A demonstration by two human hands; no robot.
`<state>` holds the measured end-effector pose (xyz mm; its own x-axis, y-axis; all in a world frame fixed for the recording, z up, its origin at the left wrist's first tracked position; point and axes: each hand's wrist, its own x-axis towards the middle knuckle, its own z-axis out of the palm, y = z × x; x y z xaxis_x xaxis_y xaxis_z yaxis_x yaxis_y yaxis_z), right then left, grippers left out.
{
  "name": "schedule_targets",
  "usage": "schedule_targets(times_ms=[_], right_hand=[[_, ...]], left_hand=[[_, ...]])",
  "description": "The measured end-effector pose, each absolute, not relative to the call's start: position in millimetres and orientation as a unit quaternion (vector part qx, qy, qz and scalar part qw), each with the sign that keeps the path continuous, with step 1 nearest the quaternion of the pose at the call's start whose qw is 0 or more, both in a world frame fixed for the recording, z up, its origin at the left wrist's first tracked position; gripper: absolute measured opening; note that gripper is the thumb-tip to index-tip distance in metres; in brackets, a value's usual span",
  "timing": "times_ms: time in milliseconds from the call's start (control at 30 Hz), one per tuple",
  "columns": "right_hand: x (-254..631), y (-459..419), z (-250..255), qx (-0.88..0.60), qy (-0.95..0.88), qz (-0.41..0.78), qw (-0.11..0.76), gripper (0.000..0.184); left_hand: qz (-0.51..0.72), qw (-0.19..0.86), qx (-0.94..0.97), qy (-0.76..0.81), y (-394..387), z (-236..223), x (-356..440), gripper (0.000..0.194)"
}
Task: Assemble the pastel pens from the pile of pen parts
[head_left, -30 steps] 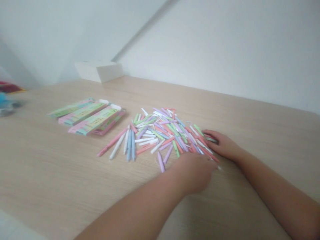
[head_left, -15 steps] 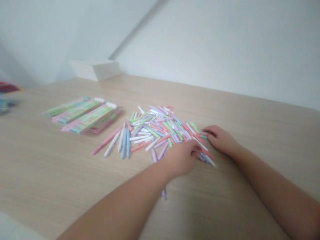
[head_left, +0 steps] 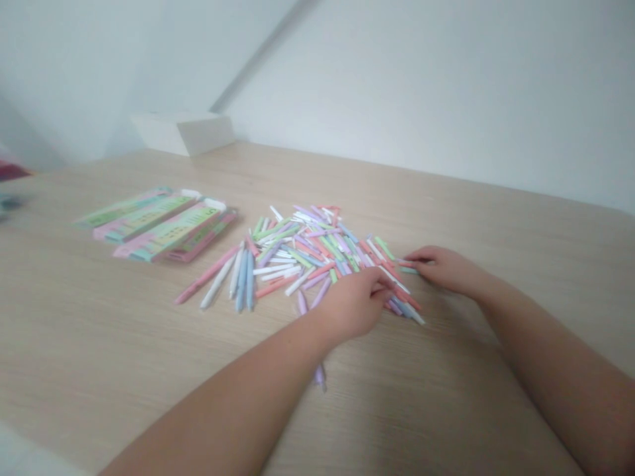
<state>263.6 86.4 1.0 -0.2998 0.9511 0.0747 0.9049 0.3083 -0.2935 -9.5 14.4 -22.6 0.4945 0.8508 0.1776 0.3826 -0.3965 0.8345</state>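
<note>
Spreading across the middle of the light wood surface (head_left: 99, 344), a loose heap of slim pastel pens (head_left: 317, 244) lay crossed and overlapping, well in from the back edge. The left hand (head_left: 352, 307) reached over the heap's near side, its fingers (head_left: 380, 283) together and curled down onto the pens; whether they were clamped on any one pen could not be told. A purple pen (head_left: 320, 377) poked out beneath the left wrist toward the near edge. The right hand (head_left: 446, 271) lay at the heap's right side, its fingers together and nearly flat, just above a green pen (head_left: 409, 270), and seemingly not gripping anything. Blue pens (head_left: 243, 281) and a white pen (head_left: 217, 283) lay side by side on the heap's left. Beyond them sat flat retail packs (head_left: 163, 228), with a white box (head_left: 181, 132) by the back edge. Each pen looked light, stiff and smooth, apt to roll or slip, so the barrel's middle seemed the surest hold, best taken on pens lying free of the heap.
</note>
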Motion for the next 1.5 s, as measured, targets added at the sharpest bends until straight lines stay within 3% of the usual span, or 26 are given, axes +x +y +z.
schedule_targets(times_ms=[333,600,800,1033,1500], right_hand=[[265.2,82.4,6.1,-0.589,-0.795,0.098,0.102,0.027],[263.2,80.4,7.0,-0.607,-0.784,0.095,0.087,0.020],[225.3,52.0,27.1,-0.571,-0.786,0.093,0.217,0.023],[177.3,15.6,43.3,-0.543,-0.770,0.183,0.280,0.022],[181.3,20.6,34.2,-0.485,-0.762,0.159,0.397,0.019]], left_hand=[[0.298,0.342,0.796,0.401,10.1,-19.0,-10.4,0.022],[0.317,0.380,0.780,0.384,13.2,-20.4,-10.4,0.024],[0.395,0.501,0.671,0.378,21.8,-23.3,-8.1,0.021],[0.483,0.655,0.467,0.347,31.6,-19.3,-3.6,0.015],[0.510,0.723,0.321,0.337,24.8,-2.4,-7.4,0.010]])
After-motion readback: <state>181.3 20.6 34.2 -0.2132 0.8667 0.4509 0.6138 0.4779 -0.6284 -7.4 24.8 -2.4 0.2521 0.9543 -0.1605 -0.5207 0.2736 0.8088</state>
